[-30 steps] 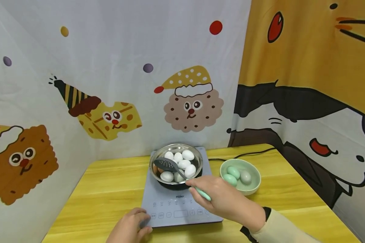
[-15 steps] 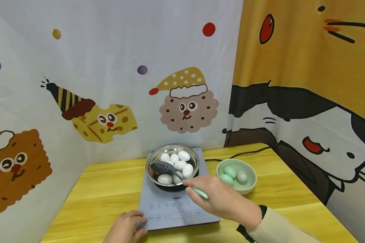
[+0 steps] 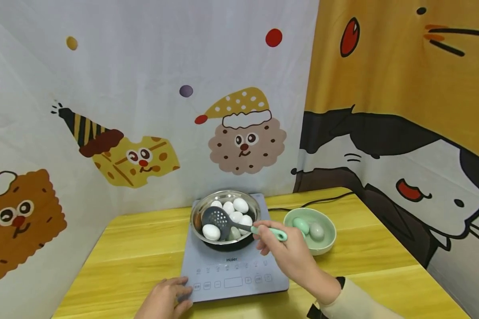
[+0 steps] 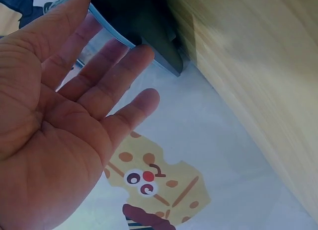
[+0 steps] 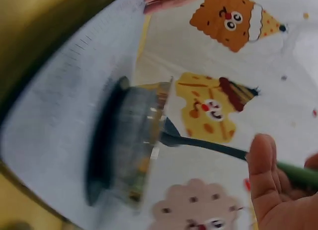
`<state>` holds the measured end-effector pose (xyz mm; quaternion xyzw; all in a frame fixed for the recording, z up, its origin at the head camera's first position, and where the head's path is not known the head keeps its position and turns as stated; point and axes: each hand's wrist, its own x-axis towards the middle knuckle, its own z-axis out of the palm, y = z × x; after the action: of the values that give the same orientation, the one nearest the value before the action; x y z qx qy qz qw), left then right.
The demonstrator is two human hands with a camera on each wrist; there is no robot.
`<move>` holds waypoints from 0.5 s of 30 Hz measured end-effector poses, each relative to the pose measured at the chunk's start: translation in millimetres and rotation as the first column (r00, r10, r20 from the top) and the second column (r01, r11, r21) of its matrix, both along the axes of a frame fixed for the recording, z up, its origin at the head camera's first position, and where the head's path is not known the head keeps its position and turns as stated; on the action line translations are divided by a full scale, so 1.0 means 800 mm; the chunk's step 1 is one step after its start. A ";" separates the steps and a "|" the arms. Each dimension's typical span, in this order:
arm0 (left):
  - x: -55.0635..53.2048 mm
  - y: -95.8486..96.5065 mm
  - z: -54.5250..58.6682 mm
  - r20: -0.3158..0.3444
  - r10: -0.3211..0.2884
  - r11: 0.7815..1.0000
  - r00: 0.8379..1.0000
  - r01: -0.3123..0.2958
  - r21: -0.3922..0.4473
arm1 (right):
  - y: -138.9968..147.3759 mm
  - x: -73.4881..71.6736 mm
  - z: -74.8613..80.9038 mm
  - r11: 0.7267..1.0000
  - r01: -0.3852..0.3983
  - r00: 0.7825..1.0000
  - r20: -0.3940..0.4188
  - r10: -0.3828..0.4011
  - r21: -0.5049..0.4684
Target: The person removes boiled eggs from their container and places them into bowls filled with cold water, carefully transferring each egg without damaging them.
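Observation:
My right hand (image 3: 289, 252) grips the green handle of a black perforated skimmer (image 3: 215, 218), its head inside a steel pot (image 3: 194, 221). Several white eggs (image 3: 241, 204) are in the pot; one white egg (image 3: 211, 232) lies just left of the skimmer head. In the right wrist view, the skimmer (image 5: 213, 146) reaches past the rim of the blurred pot (image 5: 131, 135). The pot stands on a grey induction cooktop (image 3: 217, 266). At that cooktop's near left corner rests my left hand (image 3: 163, 299), fingers extended in the left wrist view.
Right of the cooktop is a pale green bowl (image 3: 327, 246) with a green egg (image 3: 301, 225) and a grey egg (image 3: 316, 230); my right hand hides part of its contents. A black cord (image 3: 327, 199) runs behind. A patterned curtain (image 3: 155, 79) borders the yellow table (image 3: 139, 248).
My right hand has risen and shifted right, and the skimmer head has turned and dipped among the eggs near the pot's left side. The left hand stays at the cooktop corner.

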<state>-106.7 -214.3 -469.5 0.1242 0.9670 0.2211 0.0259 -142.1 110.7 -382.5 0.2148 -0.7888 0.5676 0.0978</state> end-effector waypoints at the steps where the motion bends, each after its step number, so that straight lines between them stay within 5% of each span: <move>1: 0.000 0.000 0.001 0.000 -0.007 1.000 1.000 0.007 -0.002 | 0.003 -0.003 -0.002 0.996 0.020 0.996 0.094 -0.012 -0.088; 4: -0.002 -0.001 0.003 -0.004 -0.023 1.000 1.000 0.023 -0.005 | 0.011 -0.015 -0.007 0.951 0.101 0.954 0.299 -0.010 -0.293; 8: -0.004 -0.001 0.004 -0.021 -0.033 0.999 0.999 0.033 -0.016 | 0.023 -0.027 -0.010 0.898 0.213 0.886 0.463 -0.011 -0.386; 11: -0.005 -0.001 0.003 -0.024 -0.045 0.999 0.999 0.044 -0.029 | 0.034 -0.032 -0.010 0.882 0.255 0.856 0.516 -0.016 -0.396; 15: -0.005 -0.001 0.000 -0.028 -0.070 0.997 0.997 0.069 -0.044 | 0.049 -0.036 -0.007 0.877 0.274 0.849 0.527 -0.028 -0.395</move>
<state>-110.6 -215.2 -469.4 0.1605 0.9669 0.1972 0.0218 -170.7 149.9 -388.2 -0.0353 -0.6453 0.7628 -0.0194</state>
